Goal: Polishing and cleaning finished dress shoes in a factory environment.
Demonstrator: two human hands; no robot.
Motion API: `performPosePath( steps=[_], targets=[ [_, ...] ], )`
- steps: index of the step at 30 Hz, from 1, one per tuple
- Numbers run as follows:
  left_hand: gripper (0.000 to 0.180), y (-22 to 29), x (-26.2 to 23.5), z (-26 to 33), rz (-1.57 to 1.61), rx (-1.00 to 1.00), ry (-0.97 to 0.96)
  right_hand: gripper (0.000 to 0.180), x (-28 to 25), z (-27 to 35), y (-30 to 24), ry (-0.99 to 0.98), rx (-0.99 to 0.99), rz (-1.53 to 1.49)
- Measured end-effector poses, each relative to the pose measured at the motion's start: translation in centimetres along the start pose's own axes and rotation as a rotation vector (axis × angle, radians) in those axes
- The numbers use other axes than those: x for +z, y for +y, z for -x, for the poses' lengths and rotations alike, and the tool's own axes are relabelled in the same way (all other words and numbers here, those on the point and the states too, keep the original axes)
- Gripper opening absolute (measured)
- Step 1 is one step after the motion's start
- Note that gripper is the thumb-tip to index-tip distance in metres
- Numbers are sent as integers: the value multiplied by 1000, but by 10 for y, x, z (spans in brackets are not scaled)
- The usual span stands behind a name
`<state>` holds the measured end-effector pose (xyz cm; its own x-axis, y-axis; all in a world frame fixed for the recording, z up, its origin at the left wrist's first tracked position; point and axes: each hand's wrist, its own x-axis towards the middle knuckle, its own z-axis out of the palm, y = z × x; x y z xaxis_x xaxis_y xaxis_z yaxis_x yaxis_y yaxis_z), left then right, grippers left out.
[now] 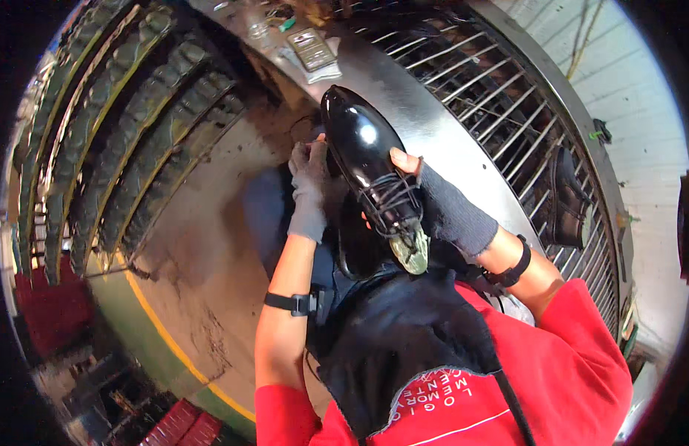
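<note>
A glossy black lace-up shoe (363, 137) lies over my lap with its toe pointing up and away. Its black laces (389, 197) cross the upper, and a pale green shoe last (413, 253) shows at the opening. My right hand (448, 201), in a dark grey fingerless glove, grips the shoe from the right. Its thumb presses beside the laces and its other fingers go underneath. On the other side, my left hand (309, 186), in a lighter grey glove, has its fingers bent closed against the shoe's edge near the toe. What those fingers pinch is hidden.
A metal worktable (470, 160) curves along the right, with a barred rack (500, 97) holding another black shoe (567, 197). A tin-like box (312, 50) sits on a white cloth at the far end. Tiered racks (129, 126) of dark items stand left.
</note>
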<state>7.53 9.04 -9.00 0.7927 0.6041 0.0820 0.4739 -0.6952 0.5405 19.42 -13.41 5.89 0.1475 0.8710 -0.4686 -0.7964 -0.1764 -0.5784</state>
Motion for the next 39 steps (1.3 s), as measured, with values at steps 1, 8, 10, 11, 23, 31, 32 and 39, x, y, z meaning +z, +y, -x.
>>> performPosePath(
  steps=[1, 8, 10, 11, 23, 31, 32, 39],
  targets=[
    [45, -63, 4, 10, 636, -186, 73, 50, 21, -8, 6, -23, -16, 19],
    [45, 27, -60, 27, 1601, -514, -107, 45, -21, -6, -11, 128, -25, -22],
    [50, 13, -59, 41, 1853, -376, -42, 45, -18, -13, -6, 109, -4, -37],
    [53, 6, -55, 46, 1959, -441, -55, 47, -22, -18, -3, 82, 52, -47],
    [60, 24, -90, 41, 1896, -159, 104, 76, -30, -6, 8, -1, 163, 50],
    [66, 51, -107, 55, 1711, -47, 24, 66, 11, -12, 48, -161, 198, 21],
    [66, 55, -109, 59, 1690, -27, 24, 65, 11, -12, 51, -154, 213, -1],
    [75, 53, -107, 62, 1549, -19, 76, 65, 18, -12, 48, -168, 199, 65]
  ],
)
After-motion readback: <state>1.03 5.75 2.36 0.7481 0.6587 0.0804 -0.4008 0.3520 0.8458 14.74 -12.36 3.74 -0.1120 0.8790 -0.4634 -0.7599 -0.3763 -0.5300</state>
